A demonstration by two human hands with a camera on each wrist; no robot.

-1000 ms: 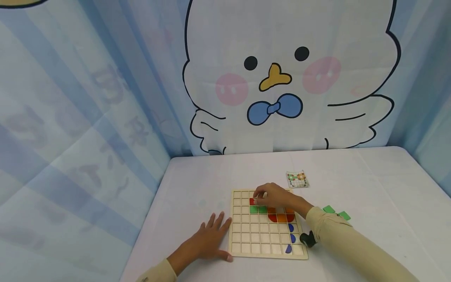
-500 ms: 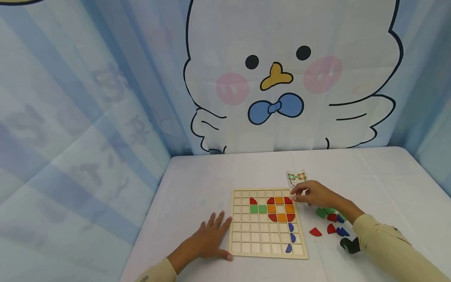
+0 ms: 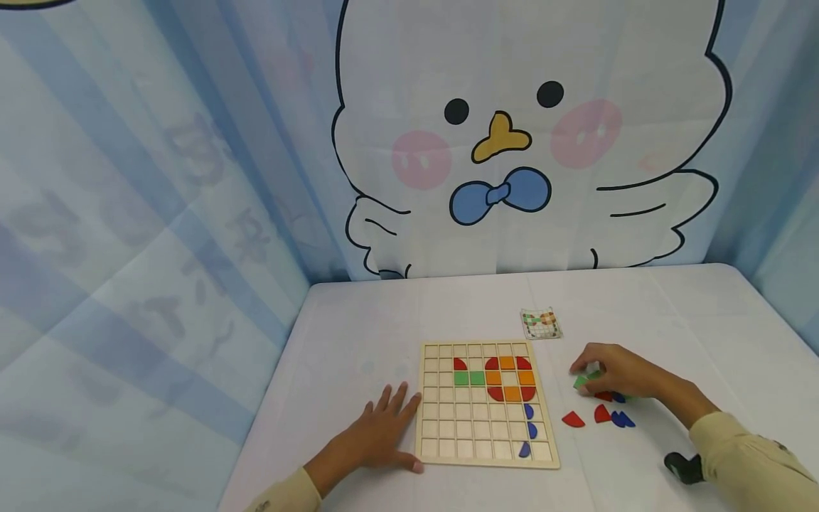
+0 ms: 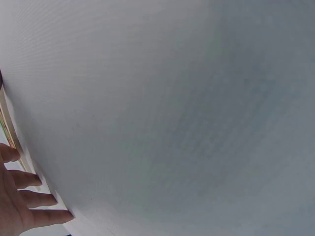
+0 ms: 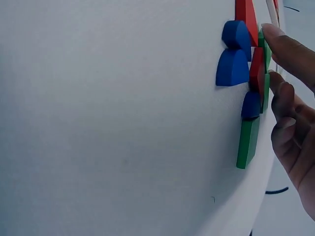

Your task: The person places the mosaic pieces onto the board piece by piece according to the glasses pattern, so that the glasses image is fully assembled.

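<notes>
My left hand [image 3: 379, 434] lies flat on the table with its fingers spread at the left edge of the wooden grid board [image 3: 440, 431]. In the left wrist view its fingers [image 4: 38, 199] are stretched out straight. At the board's right, my right hand [image 3: 621, 371] pinches a green square tile [image 3: 586, 380] between thumb and fingers, low over a group of loose pieces. Red quarter-circle pieces [image 3: 573, 419] and blue half-round pieces [image 3: 622, 419] lie by it. In the grid, red and orange pieces form a ring beside two green squares [image 3: 469, 378] and one red piece [image 3: 459, 365].
Behind the board lies a small patterned card [image 3: 540, 325]. Three blue pieces [image 3: 532, 431] rest on the board's right columns. The white table [image 3: 704, 341] meets a printed curtain [image 3: 288, 142] at the back and sides.
My right hand has moved from the board's upper left to the loose pieces on the right, uncovering a red piece above the green squares. The left hand stays in place.
</notes>
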